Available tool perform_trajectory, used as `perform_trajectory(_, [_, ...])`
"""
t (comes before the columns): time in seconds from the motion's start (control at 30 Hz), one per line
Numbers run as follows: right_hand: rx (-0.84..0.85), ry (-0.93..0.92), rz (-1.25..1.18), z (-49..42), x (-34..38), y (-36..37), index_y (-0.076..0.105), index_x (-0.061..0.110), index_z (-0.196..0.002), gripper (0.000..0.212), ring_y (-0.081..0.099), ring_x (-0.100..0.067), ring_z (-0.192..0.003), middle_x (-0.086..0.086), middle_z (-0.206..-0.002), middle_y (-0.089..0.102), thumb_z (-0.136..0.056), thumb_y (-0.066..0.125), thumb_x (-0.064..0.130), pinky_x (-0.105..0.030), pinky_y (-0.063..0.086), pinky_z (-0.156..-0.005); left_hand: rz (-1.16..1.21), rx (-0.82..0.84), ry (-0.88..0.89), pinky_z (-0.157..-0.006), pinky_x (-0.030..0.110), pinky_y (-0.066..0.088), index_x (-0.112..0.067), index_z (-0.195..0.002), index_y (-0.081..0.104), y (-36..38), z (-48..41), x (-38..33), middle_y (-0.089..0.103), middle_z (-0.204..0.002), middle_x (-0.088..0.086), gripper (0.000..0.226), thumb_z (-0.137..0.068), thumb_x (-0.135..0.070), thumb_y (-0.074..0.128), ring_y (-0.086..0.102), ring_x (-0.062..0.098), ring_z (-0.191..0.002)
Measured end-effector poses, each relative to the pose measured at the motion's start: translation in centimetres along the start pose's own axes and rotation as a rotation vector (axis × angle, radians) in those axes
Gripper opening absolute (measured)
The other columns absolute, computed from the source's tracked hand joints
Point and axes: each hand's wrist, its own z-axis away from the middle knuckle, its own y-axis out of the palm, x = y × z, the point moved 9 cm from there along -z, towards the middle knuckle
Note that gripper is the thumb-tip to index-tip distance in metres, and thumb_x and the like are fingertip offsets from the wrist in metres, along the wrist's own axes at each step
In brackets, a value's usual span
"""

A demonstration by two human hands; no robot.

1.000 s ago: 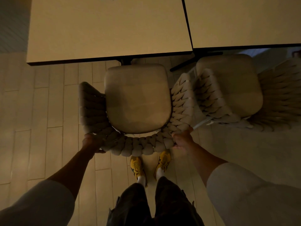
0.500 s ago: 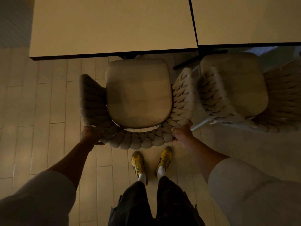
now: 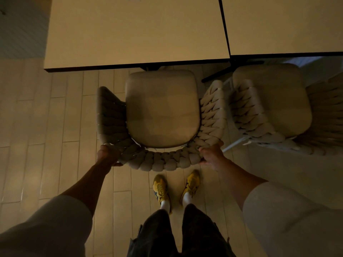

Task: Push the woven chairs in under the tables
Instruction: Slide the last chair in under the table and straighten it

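Chair [image 3: 161, 110], seat front just short of table [image 3: 137, 30] edge. Left hand [image 3: 106, 156] and right hand [image 3: 211, 154] clamped on padded woven backrest corners. Likely light, rigid frame; weave soft. Push evenly.

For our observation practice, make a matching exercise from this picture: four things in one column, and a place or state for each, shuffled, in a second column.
Things:
1. left hand
2. right hand
3. gripped chair
4. second chair

Places or states:
A. beside the right table, untouched
B. grips the backrest's right corner
C. seat front at the left table's edge
D. grips the backrest's left corner

Pairs: 1-D, 2-B, 3-C, 4-A
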Motion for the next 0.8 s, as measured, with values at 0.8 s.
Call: perform_trajectory(0.8, [-0.027, -0.064, -0.016, -0.7, 1.4, 0.0, 0.036, 0.019, -0.152, 0.067, 0.073, -0.037, -0.097, -0.015, -0.136, 0.062, -0.097, 0.074, 0.018, -0.042, 0.063, -0.055, 0.002, -0.055, -0.001, -0.056, 0.043, 0.064, -0.011, -0.125, 0.053, -0.7, -2.7, 0.3, 0.061, -0.124, 0.019, 0.039, -0.092, -0.013, 0.075, 0.069, 0.036, -0.096])
